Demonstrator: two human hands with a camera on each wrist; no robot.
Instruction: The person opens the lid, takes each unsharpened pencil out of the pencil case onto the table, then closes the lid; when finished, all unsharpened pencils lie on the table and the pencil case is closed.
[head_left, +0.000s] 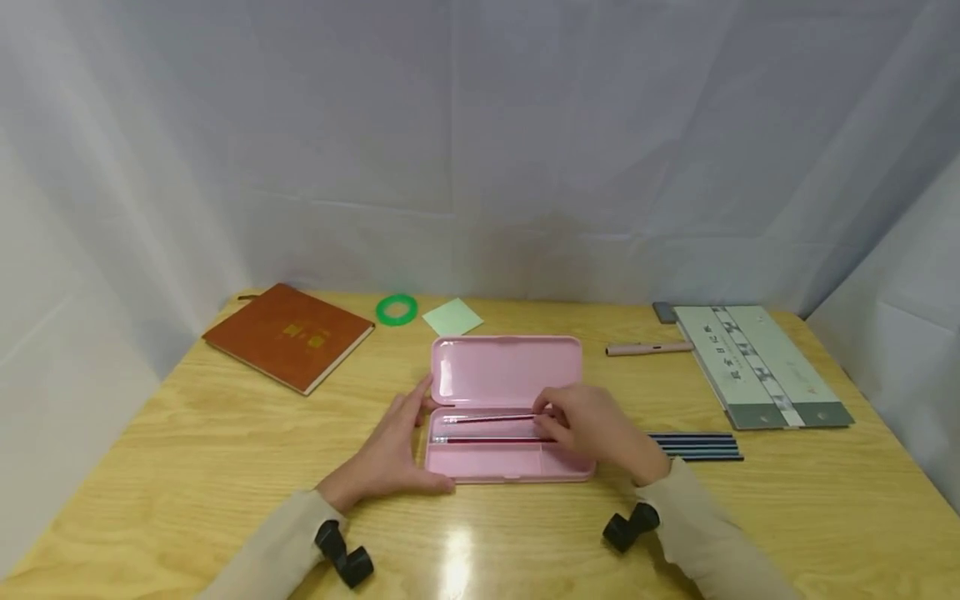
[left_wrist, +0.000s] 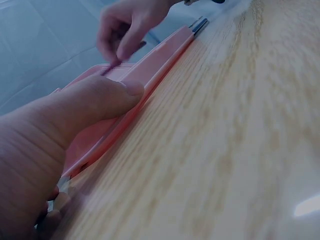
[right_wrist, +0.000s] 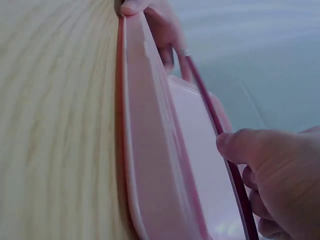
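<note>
A pink pencil case [head_left: 506, 367] lies with its lid raised at the back. My left hand [head_left: 386, 454] rests around its left end, the thumb [left_wrist: 112, 97] touching the front edge and the other fingers farther back. My right hand [head_left: 585, 421] pinches a dark red pencil [right_wrist: 215, 117] between thumb and fingers over the tray's right part. The pencil's pale end points left, toward my left hand. A second dark red pencil [head_left: 495, 440] lies lengthwise in the tray, in front of the held one; my right hand hides its right end.
Several dark pencils [head_left: 701, 447] lie to the case's right. Behind them are a pale pen [head_left: 648, 349], a grey-green notebook [head_left: 757, 358] and a small grey block [head_left: 663, 312]. A brown notebook [head_left: 288, 337], green ring [head_left: 397, 310] and light green paper square [head_left: 453, 317] lie back left.
</note>
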